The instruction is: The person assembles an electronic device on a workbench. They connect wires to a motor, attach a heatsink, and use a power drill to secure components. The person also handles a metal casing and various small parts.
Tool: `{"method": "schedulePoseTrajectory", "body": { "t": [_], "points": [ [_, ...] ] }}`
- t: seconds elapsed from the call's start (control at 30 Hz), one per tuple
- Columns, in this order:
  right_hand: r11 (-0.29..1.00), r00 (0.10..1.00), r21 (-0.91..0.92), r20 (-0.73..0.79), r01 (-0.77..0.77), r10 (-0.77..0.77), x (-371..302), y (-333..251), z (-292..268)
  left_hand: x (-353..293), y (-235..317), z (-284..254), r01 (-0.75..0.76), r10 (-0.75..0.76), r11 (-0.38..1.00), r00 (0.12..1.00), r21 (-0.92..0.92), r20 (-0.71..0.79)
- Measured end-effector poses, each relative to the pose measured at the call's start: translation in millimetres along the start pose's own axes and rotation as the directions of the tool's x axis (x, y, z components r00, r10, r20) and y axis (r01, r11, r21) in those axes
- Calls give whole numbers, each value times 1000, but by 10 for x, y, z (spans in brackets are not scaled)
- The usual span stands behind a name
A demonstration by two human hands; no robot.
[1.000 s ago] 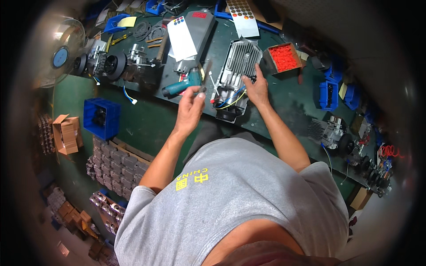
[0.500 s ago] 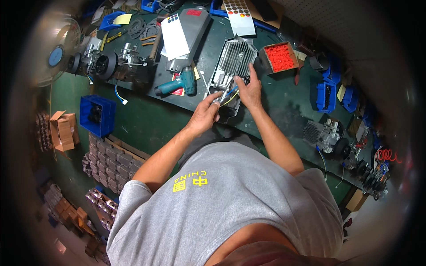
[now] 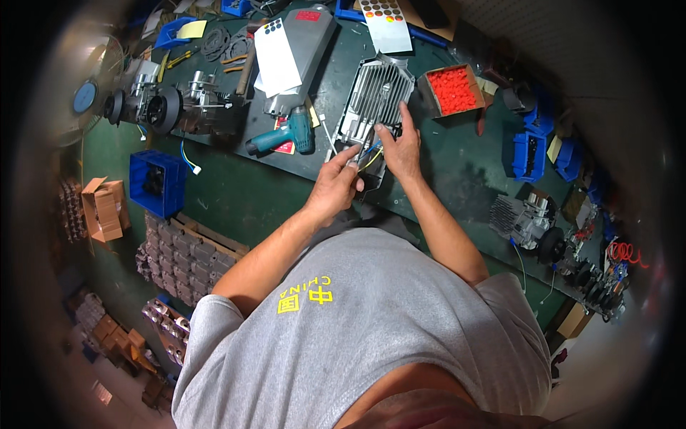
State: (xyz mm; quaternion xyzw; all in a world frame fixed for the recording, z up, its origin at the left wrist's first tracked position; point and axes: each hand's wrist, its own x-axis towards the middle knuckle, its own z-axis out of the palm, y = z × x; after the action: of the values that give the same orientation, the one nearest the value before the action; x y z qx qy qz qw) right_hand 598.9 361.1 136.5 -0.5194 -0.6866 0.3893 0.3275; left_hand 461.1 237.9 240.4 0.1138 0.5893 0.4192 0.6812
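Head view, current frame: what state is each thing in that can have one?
Finned metal unit: lying fins up, wires exposed
Left hand: fingers bent at the unit's wires
Right hand: thumb and forefinger spread, touching the unit
Teal power tool: lying down, unheld
Bench carton: open, filled with red pieces
Floor carton: flaps open
Fan: blurred, spinning unclear

- On the bench, the finned housing lies between a cordless drill (left) and a carton of plugs.
- Behind the housing: a sticker sheet.
- Behind the drill: a casing, a paper sheet on top.
- Farther left: two blower assemblies (one's cable hangs past the bench's front edge).
- Right of the carton: parts bins.
- Before the bench, at left: a crate, with a cardboard box to its left.
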Motion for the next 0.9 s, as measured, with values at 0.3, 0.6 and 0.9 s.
{"method": "schedulePoseTrajectory", "body": {
  "t": [0.3,0.6,0.9],
  "points": [
    [994,1000,113,-21,14,-12,33,131,39,26,77,254,-30,40,993,995,117,-90],
    [989,997,125,19,-77,75,58,-46,-65,155,-89,346,-169,223,935,963,311,-150],
    [998,999,66,-29,-20,22,57,-60,-76,173,-35,427,-89,146,956,971,278,-190]
  ]
}}
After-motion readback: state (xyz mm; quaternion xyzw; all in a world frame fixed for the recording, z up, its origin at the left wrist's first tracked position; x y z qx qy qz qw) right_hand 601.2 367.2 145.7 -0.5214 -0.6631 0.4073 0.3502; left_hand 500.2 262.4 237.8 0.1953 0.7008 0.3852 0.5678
